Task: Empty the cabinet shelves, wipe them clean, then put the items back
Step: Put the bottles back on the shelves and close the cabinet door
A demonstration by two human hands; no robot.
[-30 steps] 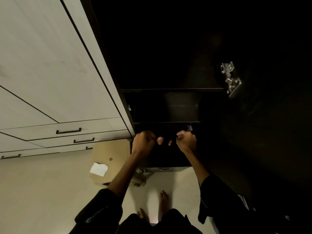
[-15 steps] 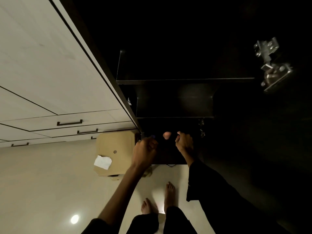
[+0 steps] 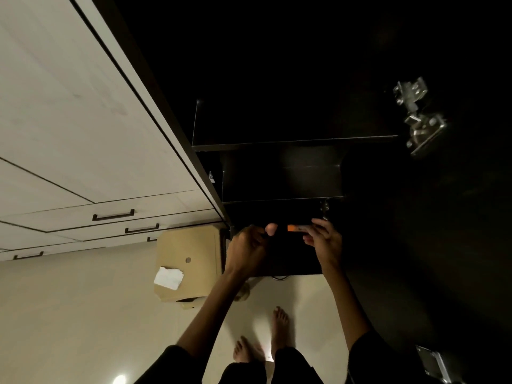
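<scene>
Both hands are raised at the front edge of the dark cabinet's (image 3: 277,173) lowest visible shelf. The right hand (image 3: 324,241) pinches a small orange item (image 3: 293,228) between thumb and fingers, just in front of that edge. The left hand (image 3: 249,250) is curled, thumb up; whether it holds anything I cannot tell. Below, 2 bare feet stand on the pale floor (image 3: 69,314), and a cardboard box (image 3: 191,261) stands against the cabinet's lower left corner.

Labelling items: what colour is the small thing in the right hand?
Orange item, held by right hand; head view.
</scene>
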